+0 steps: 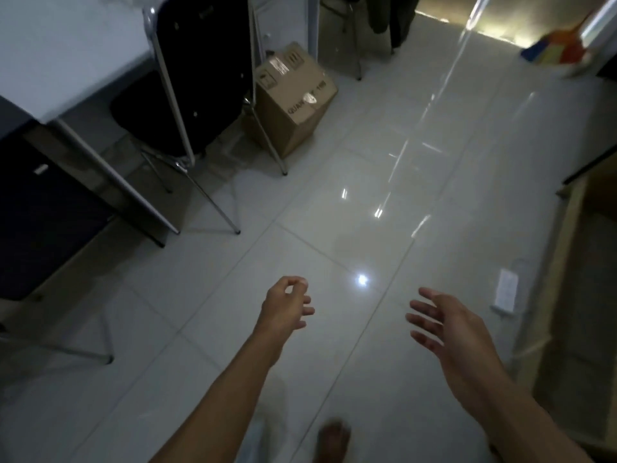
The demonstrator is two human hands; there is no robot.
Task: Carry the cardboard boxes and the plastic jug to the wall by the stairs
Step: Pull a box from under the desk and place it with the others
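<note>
Left hand (286,307): empty, fingers loosely curled, thumb & forefinger near touching, held out over the floor.
Right hand (447,324): empty, spread wide, palm turned inward, also out front over the tiles.
Cardboard box (293,98): only task item I can spot. Sits on the floor, top taped shut, label stickers on top, printed text on the side. Just beside the rear leg of the black folding chair (197,71), behind it from where the person stands; well apart from both hands.
Plastic jug: not in sight from here. Stairs & target wall: can't tell where they are.
Table (66,45): white top, chair tucked against it, box sits past its end.
Floor (334,228): glossy pale tiles w/ bright glare; bare foot (334,441) at the bottom edge, blurred.
Step, my guess: approach, nothing picked up yet; box is prob the first pick.
How box will handle, my guess: stiff walls, sealed, so it should keep shape; weight unknown, could be loaded. Tall-ish, so two hands on opposite sides low down, or under the bottom edges.
Watch out, my guess: chair leg crowds one side, so prob drag it clear first. Shiny tile + bare feet = slip risk w/ a load.
White power strip (507,290): on the floor at right, near wooden furniture (567,279); trip hazard.
</note>
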